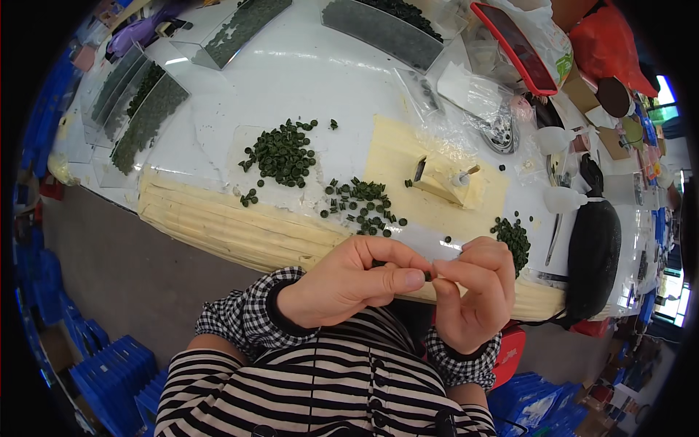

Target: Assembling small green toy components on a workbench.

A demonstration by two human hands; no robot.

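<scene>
My left hand (349, 280) is closed in a pinch, thumb against forefinger, on a small dark green round piece (428, 277) at its fingertips. Another green piece (378, 264) shows in the curl of the same hand. My right hand (477, 291) meets it, thumb and forefinger pinched together beside that piece; whatever they grip is too small to make out. Just beyond my hands lie loose green pieces (364, 206), with a larger heap (280, 154) farther left and a smaller pile (513, 244) by my right hand. A yellow-wrapped block (451, 182) with a short peg stands beyond.
Clear bins of green pieces (151, 120) stand at the far left, and another bin (382, 33) at the back. A red-framed phone (515, 49) leans at the back right near plastic bags. A black padded object (593, 258) lies right. Yellow padding (233, 226) covers the front edge.
</scene>
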